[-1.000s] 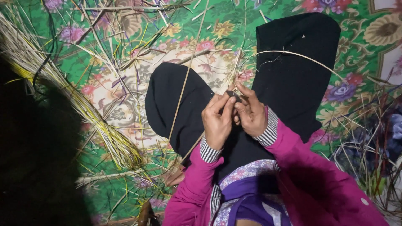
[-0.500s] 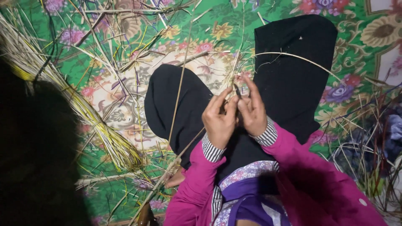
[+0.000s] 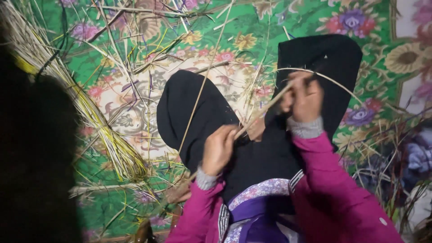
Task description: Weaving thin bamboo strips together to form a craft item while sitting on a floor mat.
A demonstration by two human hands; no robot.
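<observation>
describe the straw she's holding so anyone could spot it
Over the green floral cloth, above the black-clad lap, the left hand and right hand pinch one thin pale straw strip. Unlike the loose straws lying around, it runs taut between both hands.

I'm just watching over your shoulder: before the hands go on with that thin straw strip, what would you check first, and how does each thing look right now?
1. Left hand grips the straw strip: ok.
2. Right hand holds its far end: ok, though blurred.
3. Strip straight between the hands: ok.
4. Strip whole, not split: cannot tell.
5. Spare straw bundle lies close by on the floral cloth: ok.
</observation>
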